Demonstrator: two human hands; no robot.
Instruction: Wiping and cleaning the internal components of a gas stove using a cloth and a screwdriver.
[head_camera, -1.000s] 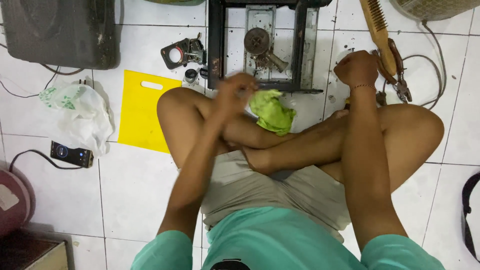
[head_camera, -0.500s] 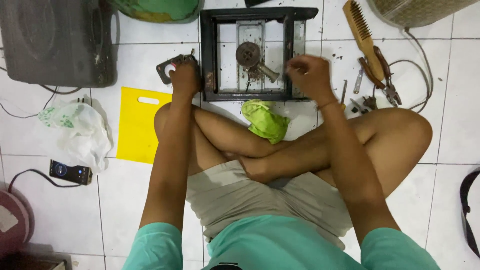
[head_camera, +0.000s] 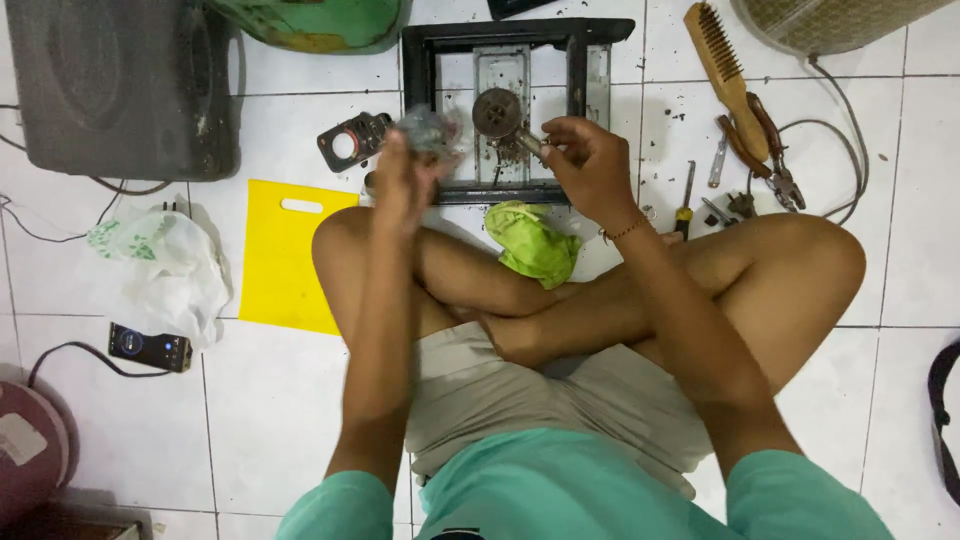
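Both hands are working over a dismantled black stove frame (head_camera: 425, 60) that is lying on the white tiled floor (head_camera: 250, 420) just ahead of the person's crossed legs. The right hand (head_camera: 590, 165) is curling its fingers around a small metal part (head_camera: 530, 143), pinching it right beside the round rusty burner piece (head_camera: 495, 110) that is sitting in the middle of the frame. The left hand (head_camera: 400, 180) is raised above the frame's left edge and is gripping something greyish and crumpled (head_camera: 430, 128); motion blur is hiding what it is and how tightly the fingers are closing.

A crumpled green cloth (head_camera: 530, 240) is resting against the shins, just below the frame. To the left, a flat yellow plastic sheet (head_camera: 285, 260) is lying on the tiles, with a black bracket with a round hole (head_camera: 350, 142) just above it and a white plastic bag (head_camera: 170, 265) beside it. A small black device with a cable (head_camera: 150, 347) is sitting below the bag, and a large dark grey case (head_camera: 120, 85) is filling the upper left corner. A green rounded object (head_camera: 320, 22) is showing at the top edge.

To the right of the frame, a wire brush with a wooden handle (head_camera: 725, 60), pliers (head_camera: 765, 140) and a yellow-handled screwdriver (head_camera: 685, 200) are lying well clear of the hands.
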